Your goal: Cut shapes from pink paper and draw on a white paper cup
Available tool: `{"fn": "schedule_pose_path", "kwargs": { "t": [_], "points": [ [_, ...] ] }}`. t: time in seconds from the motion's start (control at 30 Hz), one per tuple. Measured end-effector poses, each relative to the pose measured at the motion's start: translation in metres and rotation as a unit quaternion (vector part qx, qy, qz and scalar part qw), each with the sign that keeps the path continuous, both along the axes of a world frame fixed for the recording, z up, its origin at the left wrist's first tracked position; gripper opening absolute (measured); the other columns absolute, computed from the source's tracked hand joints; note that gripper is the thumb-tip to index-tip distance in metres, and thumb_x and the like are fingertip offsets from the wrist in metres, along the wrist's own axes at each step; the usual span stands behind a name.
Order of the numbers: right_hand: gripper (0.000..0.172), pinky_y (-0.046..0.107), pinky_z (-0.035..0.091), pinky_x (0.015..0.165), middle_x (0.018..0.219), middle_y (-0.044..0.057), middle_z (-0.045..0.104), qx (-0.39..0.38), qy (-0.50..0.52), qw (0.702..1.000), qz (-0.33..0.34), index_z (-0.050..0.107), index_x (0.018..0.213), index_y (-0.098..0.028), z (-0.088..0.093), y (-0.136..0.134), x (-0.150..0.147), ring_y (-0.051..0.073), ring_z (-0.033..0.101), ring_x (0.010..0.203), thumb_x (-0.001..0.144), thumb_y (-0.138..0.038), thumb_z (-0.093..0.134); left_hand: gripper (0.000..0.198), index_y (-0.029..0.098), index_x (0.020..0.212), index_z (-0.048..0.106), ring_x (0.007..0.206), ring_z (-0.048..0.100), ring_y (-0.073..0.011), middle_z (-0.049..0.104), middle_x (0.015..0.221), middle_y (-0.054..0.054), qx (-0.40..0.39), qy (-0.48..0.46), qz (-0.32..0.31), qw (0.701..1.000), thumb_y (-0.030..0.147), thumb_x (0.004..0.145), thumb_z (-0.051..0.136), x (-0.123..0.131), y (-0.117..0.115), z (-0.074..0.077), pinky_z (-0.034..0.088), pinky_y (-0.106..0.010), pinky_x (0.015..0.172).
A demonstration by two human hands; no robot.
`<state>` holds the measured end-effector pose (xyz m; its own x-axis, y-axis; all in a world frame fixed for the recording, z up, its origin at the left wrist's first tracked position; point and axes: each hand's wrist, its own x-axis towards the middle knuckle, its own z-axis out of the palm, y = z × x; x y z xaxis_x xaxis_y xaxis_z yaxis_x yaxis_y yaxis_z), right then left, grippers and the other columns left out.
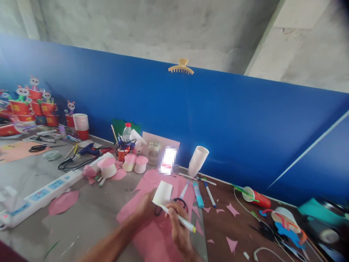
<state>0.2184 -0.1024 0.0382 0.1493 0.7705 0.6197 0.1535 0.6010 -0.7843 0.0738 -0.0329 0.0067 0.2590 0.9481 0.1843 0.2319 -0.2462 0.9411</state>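
My left hand [146,208] is closed on the lower left side of a small white paper piece [163,193], held above the pink paper [152,236]. I cannot make out whether that piece is flat or curved. A white marker [181,220] with a yellow end is pinched in my right hand [176,218]; its tip points left, at the lower edge of the white piece. Black-handled scissors [186,203] lie on the pink paper, partly hidden behind my right hand. A phone [168,160], its screen blurred, stands just beyond.
Right of the paper are a blue glue stick [198,195], a blue marker [210,194] and pink scraps [232,209]. A white paper tube [198,161] leans near the blue partition [234,138]. To the left are pink-topped white rolls [107,166] and a power strip [46,194].
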Motion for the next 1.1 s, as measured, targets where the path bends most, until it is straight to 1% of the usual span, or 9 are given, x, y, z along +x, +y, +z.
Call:
{"fn": "schedule_pose_path", "kwargs": {
  "t": [0.17, 0.33, 0.4, 0.5, 0.67, 0.73, 0.83, 0.97, 1.1],
  "points": [
    [0.033, 0.024, 0.049, 0.053, 0.065, 0.000, 0.065, -0.005, 0.006, 1.000, 0.005, 0.072, 0.082, -0.023, -0.004, 0.001, 0.000, 0.016, 0.059, 0.056, 0.101, -0.045, 0.055, 0.010, 0.020, 0.075, 0.054, 0.053, 0.053, -0.0140, 0.061, 0.058, 0.002, -0.009, 0.029, 0.004, 1.000, 0.028, 0.080, 0.052, 0.000, -0.002, 0.008, 0.037, -0.025, 0.049],
    [0.036, 0.024, 0.049, 0.053, 0.066, 0.001, 0.066, -0.026, -0.007, 1.000, 0.000, 0.073, 0.082, -0.022, -0.008, 0.003, 0.001, 0.016, 0.061, 0.057, 0.101, -0.046, 0.054, 0.011, 0.019, 0.075, 0.056, 0.054, 0.053, -0.0145, 0.061, 0.059, 0.001, -0.018, 0.028, -0.006, 0.999, 0.028, 0.079, 0.053, 0.001, -0.005, 0.015, 0.036, -0.025, 0.049],
    [0.037, 0.025, 0.050, 0.054, 0.066, 0.001, 0.066, -0.026, -0.016, 1.000, -0.006, 0.072, 0.081, -0.022, -0.008, 0.004, 0.001, 0.016, 0.061, 0.057, 0.102, -0.047, 0.053, 0.011, 0.019, 0.074, 0.056, 0.054, 0.052, -0.0143, 0.060, 0.058, 0.001, -0.015, 0.026, 0.000, 1.000, 0.028, 0.080, 0.052, 0.002, -0.006, 0.016, 0.035, -0.025, 0.049],
    [0.037, 0.024, 0.050, 0.055, 0.066, 0.000, 0.067, -0.017, -0.026, 0.999, -0.009, 0.072, 0.081, -0.022, -0.006, 0.003, 0.001, 0.016, 0.061, 0.058, 0.102, -0.046, 0.054, 0.011, 0.018, 0.073, 0.056, 0.054, 0.052, -0.0144, 0.062, 0.059, 0.000, -0.013, 0.025, 0.005, 1.000, 0.026, 0.080, 0.054, 0.002, -0.005, 0.016, 0.034, -0.026, 0.050],
    [0.038, 0.024, 0.049, 0.053, 0.064, 0.000, 0.066, -0.015, -0.025, 1.000, -0.007, 0.071, 0.079, -0.022, -0.004, 0.003, 0.000, 0.016, 0.060, 0.056, 0.101, -0.048, 0.054, 0.010, 0.017, 0.071, 0.060, 0.055, 0.055, -0.0162, 0.063, 0.057, -0.003, -0.010, 0.035, -0.017, 0.999, 0.022, 0.077, 0.055, -0.001, -0.001, 0.012, 0.036, -0.026, 0.052],
    [0.039, 0.024, 0.048, 0.053, 0.063, 0.000, 0.065, -0.015, -0.023, 1.000, -0.008, 0.071, 0.078, -0.022, -0.004, 0.003, -0.001, 0.016, 0.059, 0.055, 0.101, -0.048, 0.054, 0.007, 0.017, 0.071, 0.060, 0.056, 0.056, -0.0167, 0.064, 0.057, -0.003, -0.012, 0.045, -0.007, 0.999, 0.021, 0.075, 0.056, -0.001, 0.000, 0.010, 0.037, -0.026, 0.053],
    [0.038, 0.024, 0.047, 0.053, 0.061, -0.001, 0.064, -0.012, -0.025, 1.000, -0.007, 0.071, 0.077, -0.022, -0.004, 0.004, -0.001, 0.016, 0.060, 0.055, 0.101, -0.046, 0.054, 0.006, 0.017, 0.073, 0.060, 0.057, 0.057, -0.0168, 0.067, 0.059, -0.003, -0.017, 0.048, 0.006, 0.999, 0.022, 0.075, 0.057, -0.002, 0.001, 0.008, 0.037, -0.025, 0.053],
    [0.036, 0.025, 0.047, 0.054, 0.060, -0.001, 0.063, -0.012, -0.023, 1.000, -0.002, 0.071, 0.076, -0.023, -0.003, 0.005, -0.001, 0.017, 0.059, 0.055, 0.100, -0.043, 0.055, 0.009, 0.017, 0.073, 0.060, 0.058, 0.058, -0.0170, 0.068, 0.061, -0.003, -0.017, 0.053, -0.001, 0.998, 0.025, 0.077, 0.056, -0.002, 0.000, 0.009, 0.038, -0.026, 0.055],
    [0.039, 0.027, 0.047, 0.055, 0.061, 0.000, 0.063, -0.027, -0.015, 1.000, 0.002, 0.070, 0.074, -0.022, -0.004, 0.006, -0.002, 0.018, 0.060, 0.057, 0.100, -0.046, 0.055, 0.012, 0.018, 0.072, 0.061, 0.057, 0.058, -0.0174, 0.067, 0.059, -0.004, -0.027, 0.037, 0.002, 0.999, 0.025, 0.079, 0.055, -0.001, -0.002, 0.012, 0.038, -0.027, 0.055]
  ]
}}
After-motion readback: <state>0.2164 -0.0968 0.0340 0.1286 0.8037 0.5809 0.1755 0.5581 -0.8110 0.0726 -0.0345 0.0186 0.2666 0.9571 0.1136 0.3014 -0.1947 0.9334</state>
